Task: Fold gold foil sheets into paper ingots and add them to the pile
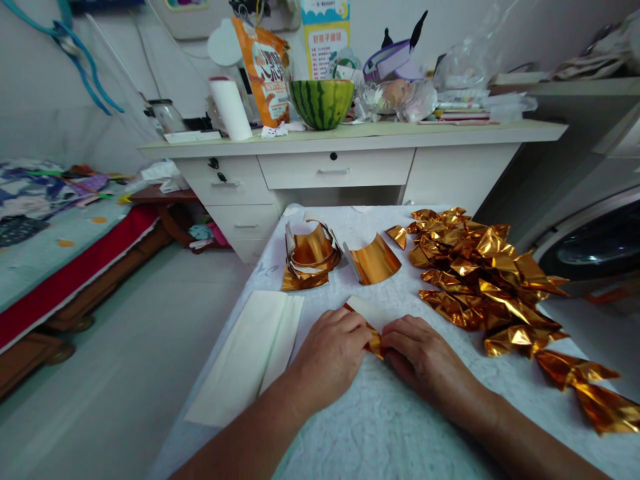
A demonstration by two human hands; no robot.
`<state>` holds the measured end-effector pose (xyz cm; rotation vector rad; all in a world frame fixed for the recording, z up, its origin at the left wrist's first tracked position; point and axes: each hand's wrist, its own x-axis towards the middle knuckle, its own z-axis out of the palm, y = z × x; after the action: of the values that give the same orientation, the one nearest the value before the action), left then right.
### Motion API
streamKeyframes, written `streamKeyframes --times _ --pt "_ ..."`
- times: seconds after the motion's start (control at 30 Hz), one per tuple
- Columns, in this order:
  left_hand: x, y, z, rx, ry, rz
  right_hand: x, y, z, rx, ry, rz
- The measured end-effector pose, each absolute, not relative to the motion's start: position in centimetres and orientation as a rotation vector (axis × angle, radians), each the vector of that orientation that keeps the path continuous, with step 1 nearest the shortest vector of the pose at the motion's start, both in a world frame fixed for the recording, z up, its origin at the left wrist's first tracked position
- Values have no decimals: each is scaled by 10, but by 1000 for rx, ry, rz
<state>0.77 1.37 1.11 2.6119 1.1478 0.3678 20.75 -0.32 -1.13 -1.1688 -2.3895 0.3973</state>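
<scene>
Left hand (333,353) and right hand (420,357) nearly together, fingers (399,341) curled, forearms (250,430) aslant.

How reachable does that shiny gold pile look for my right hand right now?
Probably yes: the gold pile lies beside your right hand, with only bare cloth visible between them, though your fingers would likely need to release the gold piece first.

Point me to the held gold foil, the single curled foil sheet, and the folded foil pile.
Held gold foil (375,343), head view: visible gold face.
Single curled foil sheet (375,261), head view: middle of gold face.
Folded foil pile (493,295), head view: pieces near its middle.
</scene>
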Motion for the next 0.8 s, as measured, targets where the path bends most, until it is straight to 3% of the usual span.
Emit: streamKeyframes --times 0.8 --pt "8 12 5 2308 1131 428 210 -7 -11 -1275 -2282 631"
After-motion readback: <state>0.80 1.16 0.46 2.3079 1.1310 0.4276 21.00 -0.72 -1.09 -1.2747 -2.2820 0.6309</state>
